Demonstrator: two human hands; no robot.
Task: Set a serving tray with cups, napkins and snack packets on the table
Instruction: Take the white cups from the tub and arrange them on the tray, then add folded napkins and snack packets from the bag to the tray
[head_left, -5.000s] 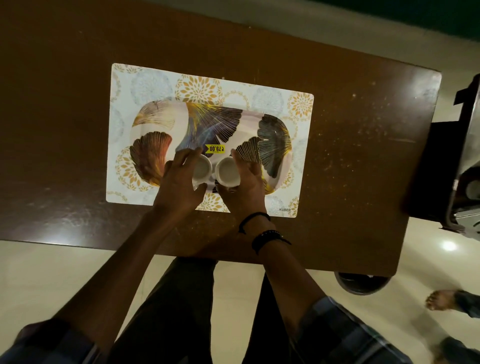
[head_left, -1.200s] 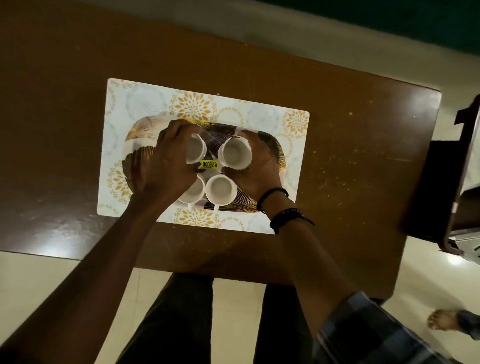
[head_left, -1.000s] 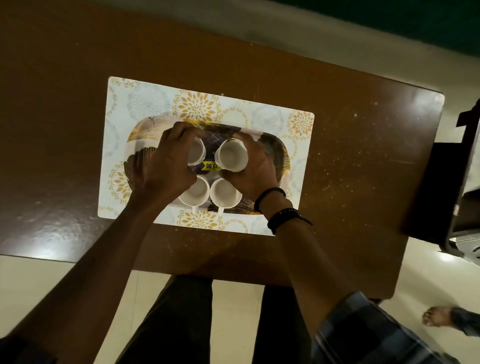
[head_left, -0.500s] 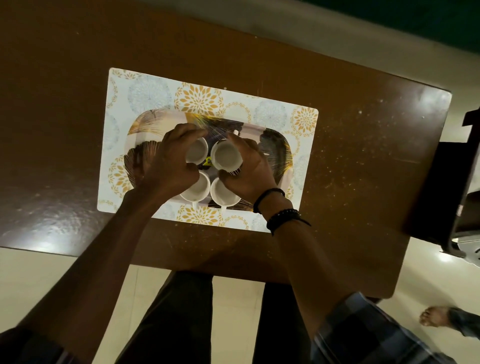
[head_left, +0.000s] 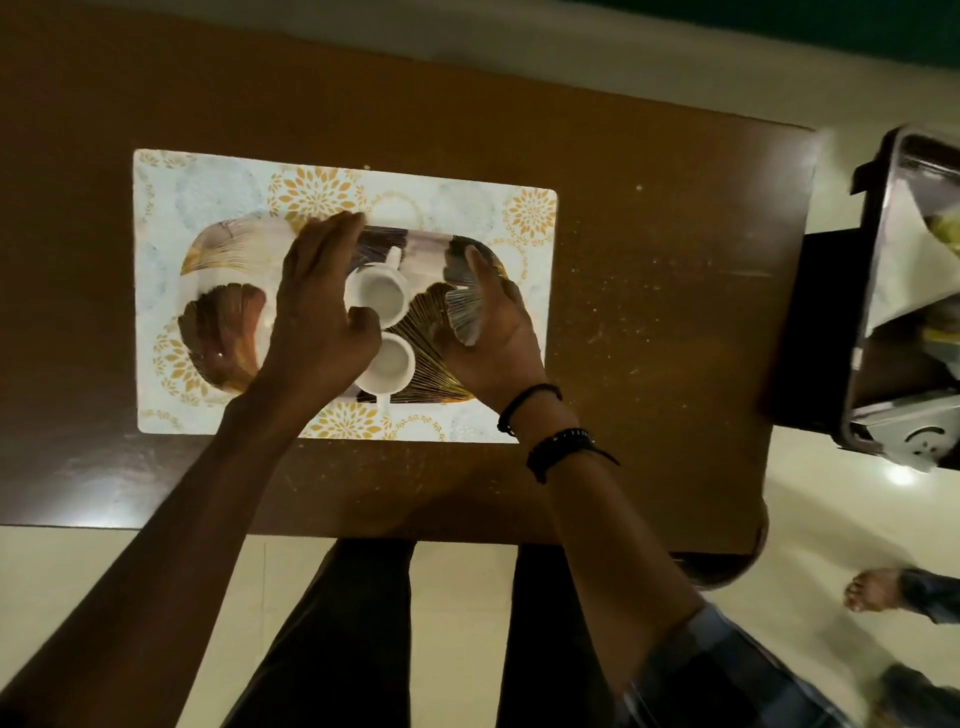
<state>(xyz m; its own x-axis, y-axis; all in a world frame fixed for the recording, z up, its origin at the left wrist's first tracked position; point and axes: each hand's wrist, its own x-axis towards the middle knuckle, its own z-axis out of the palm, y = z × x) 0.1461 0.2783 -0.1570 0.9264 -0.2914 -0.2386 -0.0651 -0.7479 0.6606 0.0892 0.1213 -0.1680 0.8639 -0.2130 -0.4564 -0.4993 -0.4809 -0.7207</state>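
**Both hands spread over tray, two cups in view**

The tray (head_left: 223, 332) is seen lying on a floral mat (head_left: 208, 197), which is laid on a brown table (head_left: 649, 312). Two white cups are seen upright on the tray: the far cup (head_left: 378, 295) with its handle pointed away, the near cup (head_left: 388, 364) with its handle pointed toward the person. The two rims are nearly touching.

The left hand (head_left: 319, 317) is held flat over the tray, fingers spread, nothing gripped; both cups sit just right of its thumb. Whatever lies under the palm is hidden. The right hand (head_left: 491, 332) is held open too, fingers extended and loosely apart, nothing pinched; the cups sit just left of it, with bare tray between.

Left of the left hand a wide stretch of tray is open. Beyond the fingertips the tray's far rim is close, then mat margin. Right of the right hand the tray rim and mat edge follow closely, then bare table to its right edge, where a dark bin (head_left: 893, 312) stands beside it. The near table edge runs under both forearms.
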